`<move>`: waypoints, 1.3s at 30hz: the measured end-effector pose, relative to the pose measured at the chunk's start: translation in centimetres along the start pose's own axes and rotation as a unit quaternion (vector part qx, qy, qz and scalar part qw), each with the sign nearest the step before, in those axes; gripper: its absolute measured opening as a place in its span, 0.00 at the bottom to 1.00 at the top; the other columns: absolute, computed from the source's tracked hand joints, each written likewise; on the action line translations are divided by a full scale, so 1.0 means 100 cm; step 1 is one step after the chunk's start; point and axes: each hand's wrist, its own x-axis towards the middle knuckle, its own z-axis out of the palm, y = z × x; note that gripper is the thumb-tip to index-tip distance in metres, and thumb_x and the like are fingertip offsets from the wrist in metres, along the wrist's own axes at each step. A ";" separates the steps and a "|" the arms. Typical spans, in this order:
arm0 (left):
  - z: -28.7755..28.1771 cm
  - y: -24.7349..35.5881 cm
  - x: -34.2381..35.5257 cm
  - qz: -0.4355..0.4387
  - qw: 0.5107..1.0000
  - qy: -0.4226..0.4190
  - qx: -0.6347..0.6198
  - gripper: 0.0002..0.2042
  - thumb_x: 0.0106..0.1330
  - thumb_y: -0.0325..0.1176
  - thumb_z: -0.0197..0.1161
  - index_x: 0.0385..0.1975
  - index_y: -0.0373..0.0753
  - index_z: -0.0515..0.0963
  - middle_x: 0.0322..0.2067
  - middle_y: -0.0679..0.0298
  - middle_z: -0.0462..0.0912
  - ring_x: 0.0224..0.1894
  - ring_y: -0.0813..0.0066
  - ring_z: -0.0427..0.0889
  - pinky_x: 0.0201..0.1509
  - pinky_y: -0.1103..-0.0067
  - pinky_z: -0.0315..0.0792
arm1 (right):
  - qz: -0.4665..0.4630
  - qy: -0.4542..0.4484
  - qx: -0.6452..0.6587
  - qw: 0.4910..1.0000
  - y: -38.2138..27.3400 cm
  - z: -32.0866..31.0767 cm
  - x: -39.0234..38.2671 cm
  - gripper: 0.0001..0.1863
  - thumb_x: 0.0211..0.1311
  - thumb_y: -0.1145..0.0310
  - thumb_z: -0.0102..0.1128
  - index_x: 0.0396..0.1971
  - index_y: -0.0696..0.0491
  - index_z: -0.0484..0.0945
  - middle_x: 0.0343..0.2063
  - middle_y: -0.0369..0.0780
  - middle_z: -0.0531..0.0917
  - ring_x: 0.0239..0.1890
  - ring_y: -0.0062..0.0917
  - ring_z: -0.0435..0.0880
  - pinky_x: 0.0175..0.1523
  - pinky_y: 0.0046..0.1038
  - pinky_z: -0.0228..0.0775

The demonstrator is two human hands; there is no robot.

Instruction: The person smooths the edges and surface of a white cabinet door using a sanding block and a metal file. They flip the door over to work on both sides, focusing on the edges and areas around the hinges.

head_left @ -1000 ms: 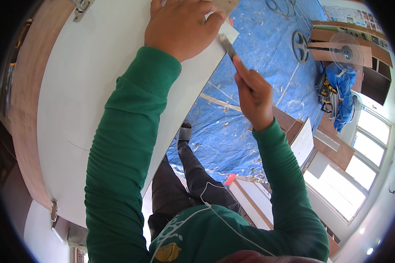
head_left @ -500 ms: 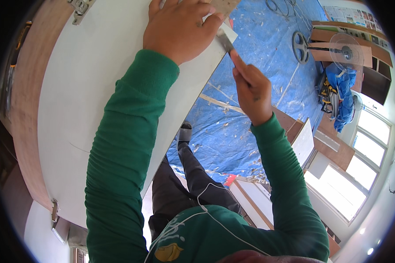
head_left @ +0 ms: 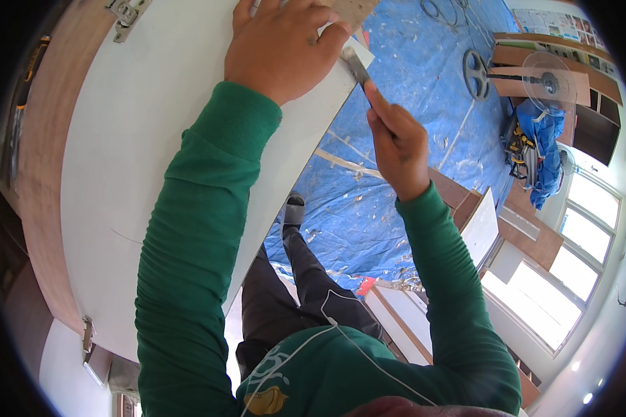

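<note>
Blue tarp [head_left: 431, 97] beneath right hand [head_left: 401, 146], which grasps blade [head_left: 357, 68] at panel [head_left: 111, 181] corner. I see panel, under spread left hand [head_left: 282, 52], has crept slightly bodyward; likely not fully pinned.

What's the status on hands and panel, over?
Left hand on white panel. Right hand gripping flat metal tool, tip near panel's corner. Left thumb close to that tip.

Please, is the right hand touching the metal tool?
Touching. The head view shows it: the right hand grips the metal tool, with one finger lying along it.
</note>
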 end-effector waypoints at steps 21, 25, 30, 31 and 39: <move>-0.001 -0.002 -0.001 0.017 1.000 0.019 0.013 0.11 0.72 0.41 0.58 0.41 0.44 0.85 0.48 0.66 0.84 0.64 0.58 0.74 0.72 0.46 0.56 | 0.202 -0.019 0.209 0.957 -0.012 -0.007 0.024 0.21 0.79 0.74 0.56 0.69 0.56 0.76 0.47 0.32 0.86 0.34 0.12 0.73 0.41 0.20 0.72; 0.002 -0.003 -0.001 0.016 0.999 0.027 0.006 0.11 0.72 0.41 0.58 0.40 0.44 0.86 0.47 0.67 0.84 0.63 0.60 0.74 0.72 0.46 0.57 | 0.189 -0.052 0.182 0.963 -0.012 -0.009 0.013 0.21 0.79 0.74 0.56 0.68 0.55 0.77 0.52 0.32 0.86 0.36 0.10 0.74 0.44 0.16 0.71; 0.002 -0.002 -0.002 0.011 1.000 0.027 0.003 0.11 0.72 0.40 0.58 0.39 0.44 0.86 0.46 0.67 0.84 0.62 0.62 0.75 0.72 0.46 0.57 | 0.198 -0.072 0.175 0.962 -0.012 -0.009 0.002 0.20 0.79 0.74 0.55 0.67 0.56 0.77 0.50 0.34 0.86 0.35 0.09 0.75 0.41 0.16 0.71; 0.001 -0.003 -0.001 0.014 1.000 0.025 0.003 0.11 0.72 0.40 0.58 0.39 0.44 0.85 0.46 0.67 0.84 0.62 0.62 0.75 0.72 0.46 0.57 | 0.188 -0.077 0.176 0.963 -0.012 -0.009 0.000 0.21 0.79 0.74 0.55 0.68 0.56 0.77 0.48 0.34 0.87 0.34 0.09 0.75 0.39 0.16 0.71; 0.001 -0.002 -0.002 0.021 0.999 0.044 0.014 0.09 0.71 0.39 0.60 0.39 0.43 0.84 0.45 0.66 0.84 0.61 0.60 0.76 0.72 0.48 0.59 | 0.299 0.024 0.314 0.901 -0.007 -0.002 0.029 0.21 0.75 0.60 0.65 0.57 0.60 0.75 0.18 0.27 0.69 0.16 0.08 0.65 0.18 0.16 0.53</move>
